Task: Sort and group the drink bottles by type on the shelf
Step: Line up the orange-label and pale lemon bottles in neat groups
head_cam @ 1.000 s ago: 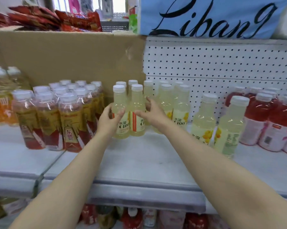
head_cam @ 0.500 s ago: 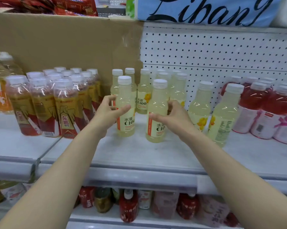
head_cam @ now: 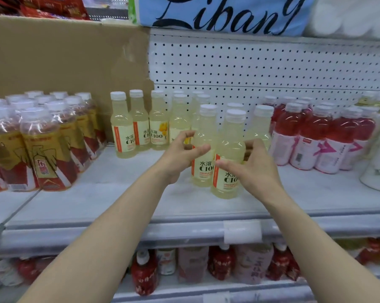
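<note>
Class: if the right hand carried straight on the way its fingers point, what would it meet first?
The right hand would probably meet the nearest pale-yellow bottle, which its fingers already flank; depth is unclear.
</note>
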Demonstrator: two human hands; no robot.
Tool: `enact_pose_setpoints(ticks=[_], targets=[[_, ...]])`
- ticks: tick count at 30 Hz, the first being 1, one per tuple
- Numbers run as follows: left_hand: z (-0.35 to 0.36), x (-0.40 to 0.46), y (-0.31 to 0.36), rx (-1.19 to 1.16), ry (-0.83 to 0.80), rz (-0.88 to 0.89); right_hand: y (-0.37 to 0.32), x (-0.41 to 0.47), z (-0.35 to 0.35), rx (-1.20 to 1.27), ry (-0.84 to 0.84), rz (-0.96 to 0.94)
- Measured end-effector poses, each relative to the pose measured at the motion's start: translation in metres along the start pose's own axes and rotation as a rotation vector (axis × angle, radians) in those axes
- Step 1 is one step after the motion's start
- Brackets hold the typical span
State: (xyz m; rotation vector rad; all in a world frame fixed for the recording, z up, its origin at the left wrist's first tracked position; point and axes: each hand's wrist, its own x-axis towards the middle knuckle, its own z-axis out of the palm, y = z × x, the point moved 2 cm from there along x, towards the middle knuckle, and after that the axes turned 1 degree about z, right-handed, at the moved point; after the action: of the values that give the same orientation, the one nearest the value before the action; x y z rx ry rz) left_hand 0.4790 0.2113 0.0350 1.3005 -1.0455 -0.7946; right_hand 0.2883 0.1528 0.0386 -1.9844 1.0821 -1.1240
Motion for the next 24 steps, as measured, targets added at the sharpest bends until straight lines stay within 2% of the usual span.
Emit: enact_pose_setpoints(ticks=[7,12,13,15,18,20,22,24], targets=[[0.031,0.027,-0.009,-0.021,0.028,0.025,0.019,0.019,-0.014,0.015,0.072,-0.012],[0.033,0.029,-0.013,0.048,0.054,0.07,0.033,0.024,-0.007,0.15,0.117,-0.006],[0.027,0.028,-0.01,0.091,0.096,0.103,0.035,0.024,-0.004,0.171,0.135,-0.005],[0.002,0.028,0.0,0.163,0.277,0.202,0.037,0.024,0.002,0.2,0.167,0.001],[-0.055,0.03,0.012,0.247,0.691,0.336,0.037,0.027,0.011,0.223,0.173,0.013],[-0.092,0.03,0.009,0.334,0.926,0.346,0.036,0.028,0.014,0.229,0.167,0.014],[-0.122,0.033,0.002,0.343,1.037,0.264,0.036,0.028,0.016,0.237,0.173,0.01],[-0.144,0.036,-0.005,0.303,1.003,0.121,0.036,0.026,0.017,0.243,0.178,0.004]])
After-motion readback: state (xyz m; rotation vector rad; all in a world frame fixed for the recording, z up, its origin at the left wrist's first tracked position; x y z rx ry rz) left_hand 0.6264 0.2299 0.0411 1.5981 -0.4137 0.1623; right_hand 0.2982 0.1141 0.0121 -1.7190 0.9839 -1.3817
